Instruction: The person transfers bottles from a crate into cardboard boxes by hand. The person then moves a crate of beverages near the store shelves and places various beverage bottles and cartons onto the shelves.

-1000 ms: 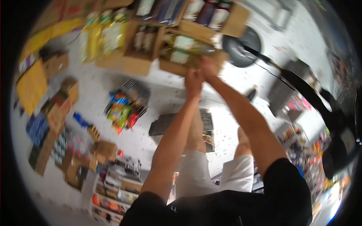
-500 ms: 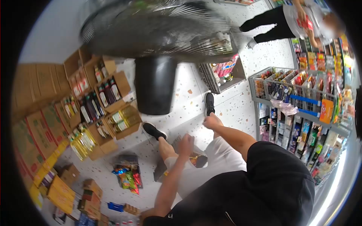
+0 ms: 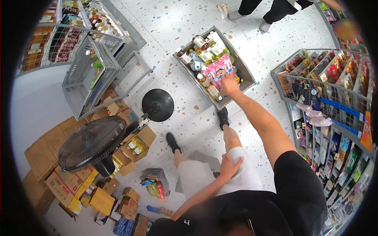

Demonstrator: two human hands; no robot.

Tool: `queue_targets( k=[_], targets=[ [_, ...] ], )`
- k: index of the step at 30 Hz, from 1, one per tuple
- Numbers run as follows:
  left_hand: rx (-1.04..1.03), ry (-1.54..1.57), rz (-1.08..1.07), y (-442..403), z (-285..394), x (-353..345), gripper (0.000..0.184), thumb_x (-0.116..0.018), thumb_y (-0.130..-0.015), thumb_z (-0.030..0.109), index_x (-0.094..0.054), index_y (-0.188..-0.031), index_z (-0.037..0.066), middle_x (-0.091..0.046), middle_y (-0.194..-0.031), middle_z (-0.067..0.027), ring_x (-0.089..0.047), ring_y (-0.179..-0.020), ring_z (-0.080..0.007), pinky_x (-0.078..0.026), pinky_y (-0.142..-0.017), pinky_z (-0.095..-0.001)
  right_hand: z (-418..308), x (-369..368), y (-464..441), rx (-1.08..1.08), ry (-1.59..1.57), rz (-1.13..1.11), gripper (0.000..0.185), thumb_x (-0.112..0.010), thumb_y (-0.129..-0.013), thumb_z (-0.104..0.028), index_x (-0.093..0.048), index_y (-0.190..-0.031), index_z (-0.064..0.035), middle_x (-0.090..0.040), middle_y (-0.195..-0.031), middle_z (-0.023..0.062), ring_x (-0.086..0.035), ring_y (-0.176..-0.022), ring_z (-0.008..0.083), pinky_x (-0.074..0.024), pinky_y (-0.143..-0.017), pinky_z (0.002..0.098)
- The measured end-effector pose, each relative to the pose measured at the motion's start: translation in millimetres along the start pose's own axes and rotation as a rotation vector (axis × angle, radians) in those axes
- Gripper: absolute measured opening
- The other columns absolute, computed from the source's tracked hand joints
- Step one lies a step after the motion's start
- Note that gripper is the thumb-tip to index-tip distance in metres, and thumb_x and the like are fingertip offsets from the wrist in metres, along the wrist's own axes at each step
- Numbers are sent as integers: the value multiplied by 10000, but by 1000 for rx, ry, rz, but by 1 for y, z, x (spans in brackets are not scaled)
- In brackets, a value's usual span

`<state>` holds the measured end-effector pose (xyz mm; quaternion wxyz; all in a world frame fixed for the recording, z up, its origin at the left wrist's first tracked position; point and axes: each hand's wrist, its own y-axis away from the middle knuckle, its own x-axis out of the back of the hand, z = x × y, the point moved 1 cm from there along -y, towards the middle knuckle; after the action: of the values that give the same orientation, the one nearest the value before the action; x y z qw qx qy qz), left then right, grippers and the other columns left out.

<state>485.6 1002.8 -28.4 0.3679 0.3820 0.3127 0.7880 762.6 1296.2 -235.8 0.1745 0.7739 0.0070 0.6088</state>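
Observation:
My right hand (image 3: 229, 84) reaches into a grey crate (image 3: 188, 82) on the floor, its fingers closed at the near edge of a pink printed bag (image 3: 217, 70). The bag lies on top of several bottles. Sauce bottles (image 3: 183, 56) fill the crate's left and far parts, and a bottle with amber liquid (image 3: 213, 92) lies beside the bag. My fingertips are partly hidden against the pink plastic. My left hand (image 3: 231, 166) rests on my light shorts near the knee, fingers spread, holding nothing.
A black standing fan (image 3: 92, 143) stands at left, near cardboard boxes (image 3: 63, 188) and a grey shopping basket (image 3: 84, 78). A small basket of snack bags (image 3: 155, 185) sits on the floor. Wire shelving (image 3: 327, 90) lines the right. Another person's legs (image 3: 271, 13) are beyond the crate.
My right hand has moved from near my knee out to the pink bag in the crate. My left hand has settled onto my leg. The view has shifted, and the fan no longer covers the crate.

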Motion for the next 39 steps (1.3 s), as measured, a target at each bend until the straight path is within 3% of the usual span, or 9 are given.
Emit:
queue_targets(
  k=[6, 9, 10, 12, 16, 21, 25, 33, 39],
  targets=[
    [75, 120, -202, -69, -13, 24, 429, -712, -1021, 446, -693, -1054, 20, -729, -998, -226, -726, -970, -432, -560, -822, -519, 42, 28, -108, 43, -45, 90, 289, -710, -901, -166, -688, -1159, -37, -676, -1193, 208, -645, -1217, 397, -564, -1011, 497],
    [50, 335, 251, -171, -25, 53, 269, -702, -1034, 285, -711, -960, 26, -730, -908, -209, -718, -874, -415, -553, -779, -498, 65, 11, -160, -89, -143, 136, 314, -728, -889, -190, -686, -1148, -18, -684, -1186, 223, -650, -1203, 418, -567, -1028, 510],
    [-97, 332, 416, -214, -24, 79, 223, -703, -1053, 225, -706, -1006, 7, -734, -861, -87, -687, -843, -164, -562, -789, -380, 73, 3, -175, -172, -190, 147, 334, -737, -883, -205, -682, -1146, -8, -688, -1182, 232, -654, -1190, 427, -568, -1037, 518],
    [-112, 730, 509, -293, 31, 146, 136, -719, -1046, 152, -686, -1058, 20, -729, -904, -72, -678, -853, -161, -569, -806, -357, 100, -20, -205, -196, -217, 91, 476, -782, -885, -311, -668, -1205, 23, -697, -1227, 262, -666, -1199, 447, -578, -1044, 518],
    [-311, 724, 630, -512, 47, 194, 288, -812, -964, 161, -626, -1105, -7, -713, -1047, -142, -693, -972, -229, -555, -885, -396, 147, -76, -247, -356, -377, -332, 948, -888, -789, -541, -578, -1432, 84, -649, -1413, 344, -611, -1362, 490, -536, -1132, 486],
    [107, 502, 441, -690, 74, 179, 812, -959, -773, 370, -536, -1301, -79, -702, -1206, -255, -706, -1120, -396, -554, -998, -465, 154, -90, -249, -389, -300, -312, 1192, -920, -703, -642, -478, -1527, 97, -569, -1480, 387, -593, -1383, 488, -509, -1170, 459],
    [281, 420, 456, -687, 101, 168, 1133, -1014, -692, 413, -381, -1444, -150, -687, -1331, -359, -703, -1246, -461, -555, -1105, -458, 143, -75, -243, -373, -193, -383, 1213, -941, -693, -652, -470, -1530, 89, -585, -1452, 368, -590, -1384, 492, -509, -1172, 471],
    [426, 595, 560, -654, 95, 164, 1206, -1043, -642, 328, -354, -1491, -182, -686, -1348, -336, -720, -1211, -430, -568, -1078, -429, 135, -59, -165, -446, -94, -157, 855, -941, -724, -531, -587, -1295, -2, -695, -1230, 235, -681, -1219, 411, -564, -1043, 527],
    [-111, 1101, 813, -583, 106, 166, 812, -903, -823, -12, -448, -1495, -37, -693, -1340, -145, -701, -1188, -231, -570, -1038, -381, 165, 23, -42, -500, 34, 39, 682, -937, -711, -395, -626, -1180, -10, -678, -1149, 206, -669, -1105, 411, -555, -958, 522]
  ],
)
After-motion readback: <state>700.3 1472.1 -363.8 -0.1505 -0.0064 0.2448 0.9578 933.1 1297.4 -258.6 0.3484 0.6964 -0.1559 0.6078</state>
